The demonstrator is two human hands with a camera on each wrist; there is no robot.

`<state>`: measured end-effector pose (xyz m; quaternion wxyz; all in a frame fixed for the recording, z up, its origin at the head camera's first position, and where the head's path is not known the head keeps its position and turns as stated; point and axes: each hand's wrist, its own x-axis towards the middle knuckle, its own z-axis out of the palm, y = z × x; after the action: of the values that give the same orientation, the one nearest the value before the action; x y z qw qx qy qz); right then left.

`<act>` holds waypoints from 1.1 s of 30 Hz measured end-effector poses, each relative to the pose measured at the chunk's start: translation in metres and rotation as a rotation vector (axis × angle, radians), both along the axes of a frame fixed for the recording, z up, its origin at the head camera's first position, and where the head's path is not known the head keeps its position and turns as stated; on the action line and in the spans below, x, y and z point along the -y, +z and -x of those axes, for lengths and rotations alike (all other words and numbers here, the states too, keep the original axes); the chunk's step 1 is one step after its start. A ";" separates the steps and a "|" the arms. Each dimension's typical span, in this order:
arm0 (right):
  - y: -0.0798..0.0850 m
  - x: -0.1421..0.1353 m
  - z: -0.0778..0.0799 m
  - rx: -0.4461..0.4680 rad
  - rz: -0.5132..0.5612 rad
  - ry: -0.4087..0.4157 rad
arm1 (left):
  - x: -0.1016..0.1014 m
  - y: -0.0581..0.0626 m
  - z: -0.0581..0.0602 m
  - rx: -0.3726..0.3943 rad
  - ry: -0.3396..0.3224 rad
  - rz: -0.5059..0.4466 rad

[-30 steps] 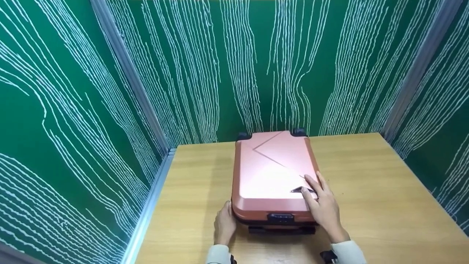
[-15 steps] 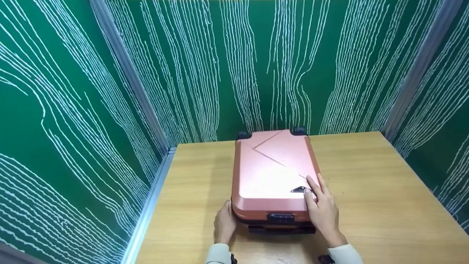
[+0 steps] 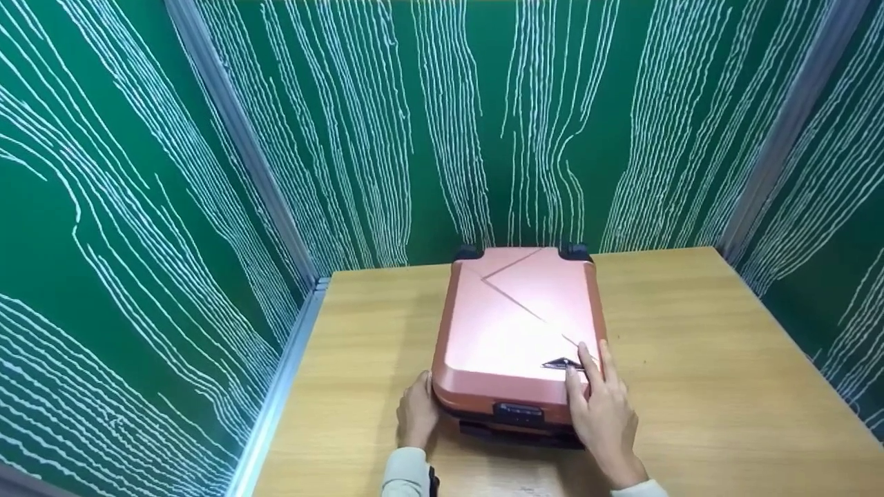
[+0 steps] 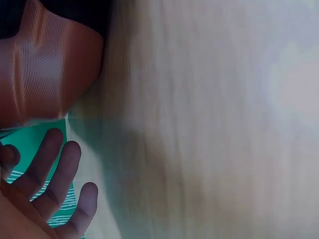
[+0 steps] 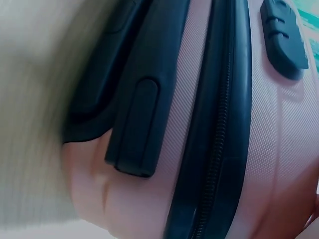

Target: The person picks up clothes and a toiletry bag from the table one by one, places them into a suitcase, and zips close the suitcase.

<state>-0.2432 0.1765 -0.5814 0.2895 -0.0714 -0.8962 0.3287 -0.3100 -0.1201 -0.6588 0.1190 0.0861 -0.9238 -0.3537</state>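
Observation:
A pink hard-shell suitcase [image 3: 514,324] lies flat on the wooden table, its wheels [image 3: 574,252] at the far end. A black combination lock [image 3: 518,413] and the black handle [image 5: 144,124] are on its near side. My left hand [image 3: 417,413] is against the near left corner; in the left wrist view its fingers [image 4: 65,164] are spread and fairly straight beside the shell. My right hand [image 3: 604,417] rests on the near right corner, thumb and forefinger on the lid by a dark triangular badge [image 3: 561,364]. A zipper [image 5: 214,149] runs closed along the part seen.
Green panels [image 3: 456,124] with white wavy lines enclose the back and both sides. Metal posts [image 3: 242,131] stand at the corners. Bare wooden table [image 3: 704,359] extends to the right of the suitcase, with a narrower strip [image 3: 359,345] on the left.
The suitcase has turned slightly: its wheel end has shifted right and its near end left and toward me. Both hands have moved with it, slightly left and nearer.

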 end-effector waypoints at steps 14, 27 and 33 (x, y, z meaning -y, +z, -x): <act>-0.004 0.015 -0.035 -0.124 -0.056 -0.042 | 0.014 0.003 0.025 -0.021 -0.121 0.087; -0.012 0.012 -0.031 -0.371 -0.018 0.199 | 0.022 0.008 0.038 -0.023 -0.143 0.089; -0.019 0.003 -0.016 -0.378 -0.075 0.243 | 0.017 0.005 0.036 -0.079 -0.152 0.115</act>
<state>-0.2272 0.1739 -0.6006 0.4130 0.1105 -0.8396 0.3351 -0.3463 -0.1376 -0.6542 0.1328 -0.0053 -0.9410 -0.3112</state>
